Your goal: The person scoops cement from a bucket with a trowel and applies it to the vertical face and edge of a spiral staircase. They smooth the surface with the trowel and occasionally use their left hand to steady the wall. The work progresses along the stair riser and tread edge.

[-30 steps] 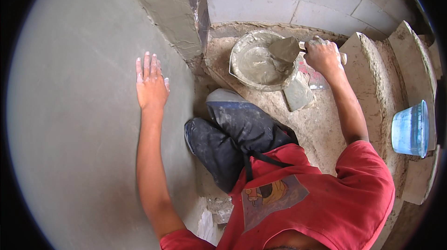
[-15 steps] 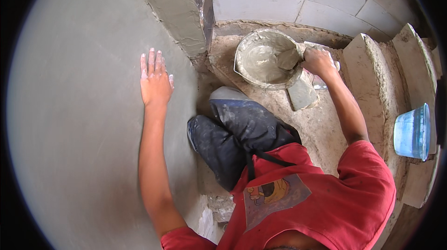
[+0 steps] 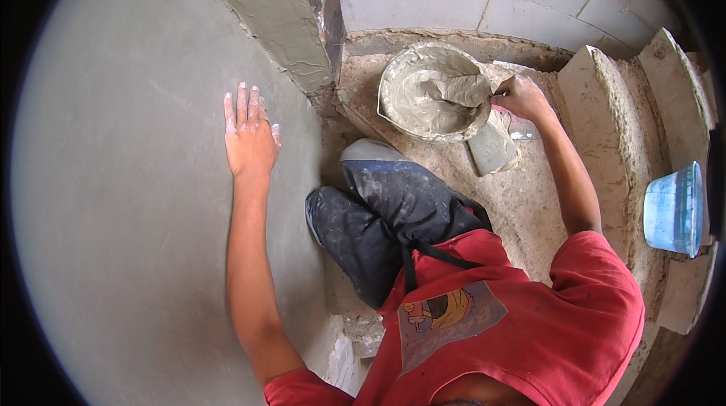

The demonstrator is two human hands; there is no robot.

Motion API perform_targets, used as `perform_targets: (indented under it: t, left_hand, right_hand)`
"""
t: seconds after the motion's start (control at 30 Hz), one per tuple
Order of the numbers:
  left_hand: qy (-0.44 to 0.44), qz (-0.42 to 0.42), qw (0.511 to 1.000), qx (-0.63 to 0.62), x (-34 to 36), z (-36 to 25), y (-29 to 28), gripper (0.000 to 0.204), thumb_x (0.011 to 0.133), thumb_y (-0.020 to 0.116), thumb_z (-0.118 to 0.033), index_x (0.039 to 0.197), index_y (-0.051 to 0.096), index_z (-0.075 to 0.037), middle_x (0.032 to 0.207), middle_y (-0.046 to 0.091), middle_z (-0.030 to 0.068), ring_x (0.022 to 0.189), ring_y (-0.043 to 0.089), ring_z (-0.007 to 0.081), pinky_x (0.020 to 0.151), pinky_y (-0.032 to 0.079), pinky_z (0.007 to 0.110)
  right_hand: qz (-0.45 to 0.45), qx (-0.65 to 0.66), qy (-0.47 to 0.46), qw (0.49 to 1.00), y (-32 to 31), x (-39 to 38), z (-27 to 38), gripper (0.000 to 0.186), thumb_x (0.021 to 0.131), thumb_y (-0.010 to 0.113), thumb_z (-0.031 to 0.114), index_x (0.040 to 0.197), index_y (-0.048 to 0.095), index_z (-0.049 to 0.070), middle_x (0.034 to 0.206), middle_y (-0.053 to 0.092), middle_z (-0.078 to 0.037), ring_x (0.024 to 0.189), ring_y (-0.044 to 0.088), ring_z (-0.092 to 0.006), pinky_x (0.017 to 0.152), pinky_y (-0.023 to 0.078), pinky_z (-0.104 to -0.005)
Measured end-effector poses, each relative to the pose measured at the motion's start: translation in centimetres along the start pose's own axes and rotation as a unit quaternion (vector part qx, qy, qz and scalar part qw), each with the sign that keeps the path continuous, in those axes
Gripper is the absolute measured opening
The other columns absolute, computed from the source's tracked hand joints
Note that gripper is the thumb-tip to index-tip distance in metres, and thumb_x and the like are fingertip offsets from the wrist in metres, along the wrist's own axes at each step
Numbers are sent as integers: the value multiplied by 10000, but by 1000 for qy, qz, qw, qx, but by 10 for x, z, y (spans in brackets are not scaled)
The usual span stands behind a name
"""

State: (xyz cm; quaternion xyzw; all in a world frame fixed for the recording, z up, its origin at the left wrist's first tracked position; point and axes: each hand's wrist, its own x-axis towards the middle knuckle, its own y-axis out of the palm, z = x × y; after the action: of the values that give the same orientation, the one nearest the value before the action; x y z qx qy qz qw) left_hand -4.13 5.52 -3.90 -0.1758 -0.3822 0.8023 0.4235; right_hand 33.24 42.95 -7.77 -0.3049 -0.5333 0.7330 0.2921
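My left hand (image 3: 251, 141) lies flat against the smooth grey plastered wall (image 3: 144, 202), palm down, with its mortar-smeared fingers stretched out. On the right, my right hand (image 3: 523, 98) is closed round the handle of a trowel (image 3: 467, 91). The trowel's blade is coated in wet grey mortar and sits inside the bucket (image 3: 387, 107), at its right side. Soft grey mortar (image 3: 412, 100) fills the part of the bucket that shows, with a scooped hollow near the blade. My fingers hide most of the trowel's handle.
A flat, mortar-covered board-like piece (image 3: 491, 147) lies beside the bucket. Rough concrete steps (image 3: 605, 134) climb at the right, where a translucent blue bucket (image 3: 673, 211) stands. A pale block wall (image 3: 454, 9) closes the far side, and a plastered pillar (image 3: 265, 9) stands left of it.
The trowel has turned and risen a little in the bucket, its mortar-coated blade now showing more. The mortar's surface has been stirred up. My left hand stays against the wall.
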Motion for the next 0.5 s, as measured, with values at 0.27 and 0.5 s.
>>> perform_targets:
  t: [0.27, 0.5]
  left_hand:
    - [1, 0, 1000, 5, -1, 0, -1, 644, 1081, 467, -473, 1601, 471, -94, 1748, 304, 30, 1651, 123, 251, 1349, 20, 525]
    - [-3, -2, 1000, 19, 0, 0, 1, 648, 1062, 499, -499, 1597, 486, -134, 1735, 334, 0, 1647, 140, 225, 1352, 29, 523]
  right_hand:
    - [19, 225, 26, 974, 11, -14, -14, 323, 875, 803, 304, 1018, 834, 16, 716, 702, -84, 626, 651, -147, 621, 539, -351]
    - [-5, 344, 77, 936, 31, -48, -10, 354, 941, 757, 293, 1028, 792, -49, 688, 660, -52, 615, 602, -117, 581, 485, -302]
